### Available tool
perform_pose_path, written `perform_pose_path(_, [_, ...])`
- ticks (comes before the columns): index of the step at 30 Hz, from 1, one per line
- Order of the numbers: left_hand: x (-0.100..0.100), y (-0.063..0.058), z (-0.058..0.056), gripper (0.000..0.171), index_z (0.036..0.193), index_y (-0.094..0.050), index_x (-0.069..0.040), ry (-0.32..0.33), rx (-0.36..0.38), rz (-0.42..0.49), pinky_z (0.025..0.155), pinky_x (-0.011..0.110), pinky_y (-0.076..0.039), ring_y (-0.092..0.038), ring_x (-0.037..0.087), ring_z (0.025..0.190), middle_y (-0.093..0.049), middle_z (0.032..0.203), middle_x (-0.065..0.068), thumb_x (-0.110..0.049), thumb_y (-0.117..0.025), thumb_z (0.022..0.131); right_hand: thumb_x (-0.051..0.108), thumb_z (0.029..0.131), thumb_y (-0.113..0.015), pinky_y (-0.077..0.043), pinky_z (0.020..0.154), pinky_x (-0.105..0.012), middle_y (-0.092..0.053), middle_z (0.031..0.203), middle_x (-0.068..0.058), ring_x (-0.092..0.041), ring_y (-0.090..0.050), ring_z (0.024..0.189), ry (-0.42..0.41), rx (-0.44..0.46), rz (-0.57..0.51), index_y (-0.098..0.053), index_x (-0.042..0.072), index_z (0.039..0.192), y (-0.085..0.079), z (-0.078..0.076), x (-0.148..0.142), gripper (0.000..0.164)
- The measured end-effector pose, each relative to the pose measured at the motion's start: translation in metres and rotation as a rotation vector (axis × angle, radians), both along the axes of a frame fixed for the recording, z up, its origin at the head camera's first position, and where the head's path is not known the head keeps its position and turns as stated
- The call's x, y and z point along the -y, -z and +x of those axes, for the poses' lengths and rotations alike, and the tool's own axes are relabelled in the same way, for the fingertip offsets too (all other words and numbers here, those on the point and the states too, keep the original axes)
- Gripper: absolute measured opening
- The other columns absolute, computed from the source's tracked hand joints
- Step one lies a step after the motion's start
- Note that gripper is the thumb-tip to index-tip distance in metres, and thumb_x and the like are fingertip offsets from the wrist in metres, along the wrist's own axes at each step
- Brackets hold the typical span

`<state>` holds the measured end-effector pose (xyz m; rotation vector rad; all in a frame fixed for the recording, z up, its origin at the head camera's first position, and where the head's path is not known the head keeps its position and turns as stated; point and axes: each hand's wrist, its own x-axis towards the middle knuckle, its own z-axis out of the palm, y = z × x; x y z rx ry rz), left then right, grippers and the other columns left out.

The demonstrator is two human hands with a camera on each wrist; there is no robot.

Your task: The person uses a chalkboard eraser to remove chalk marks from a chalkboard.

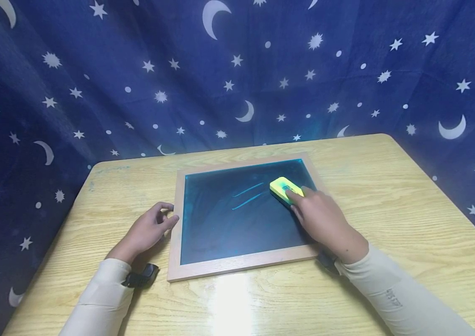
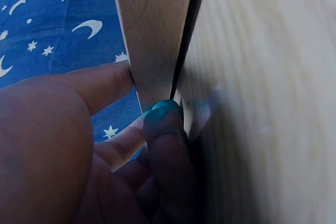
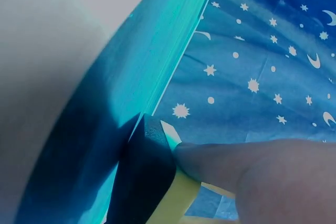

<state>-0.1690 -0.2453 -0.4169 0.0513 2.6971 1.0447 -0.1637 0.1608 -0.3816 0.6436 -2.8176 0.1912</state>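
Observation:
A small chalkboard [image 1: 220, 233] in a light wooden frame lies on the table, with two blue chalk strokes [image 1: 247, 200] near its middle. My right hand [image 1: 325, 219] grips a yellow chalkboard eraser [image 1: 279, 186], its dark felt side down at the right part of the board. In the right wrist view, a finger presses on the yellow side of the eraser [image 3: 178, 198]. My left hand [image 1: 149, 228] touches the left edge of the wooden frame [image 2: 157, 30] with thumb and fingertips. Blue-green light or chalk colours one fingertip in the left wrist view.
The wood-grain table [image 1: 388, 196] spreads around the board on all sides. A dark blue curtain [image 1: 195, 79] with moons and stars hangs behind and beside it. Faint blue smudges [image 1: 111, 170] mark the table's far left corner. Dark wrist straps [image 1: 141, 276] sit below the hands.

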Motion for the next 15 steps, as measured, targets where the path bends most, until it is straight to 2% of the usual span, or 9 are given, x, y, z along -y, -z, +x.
perform_pose_path(9, [0.0017,-0.0011,-0.0007,0.06,0.143,-0.043,-0.004,-0.009,-0.008,-0.014,0.061,0.032,-0.044,-0.056,0.017,0.066,-0.059,0.093,0.008,-0.047,-0.054,0.102,0.01,0.088,-0.074,-0.05,0.058,-0.043,-0.062,0.082,-0.014,-0.025,-0.053,0.063,0.002,0.01,-0.003,-0.068,0.01,0.121,-0.0021,0.0008,0.0021,0.034])
perform_pose_path(15, [0.0007,0.0009,0.0004,0.059,0.142,-0.044,-0.005,-0.011,0.001,-0.002,0.062,0.032,-0.045,-0.056,0.017,0.067,-0.059,0.094,0.008,-0.046,-0.055,0.101,0.01,0.089,-0.074,-0.055,0.068,-0.048,-0.068,0.096,-0.019,-0.03,-0.062,0.074,-0.022,0.046,-0.008,-0.068,0.01,0.126,-0.0026,-0.0016,0.0022,0.038])
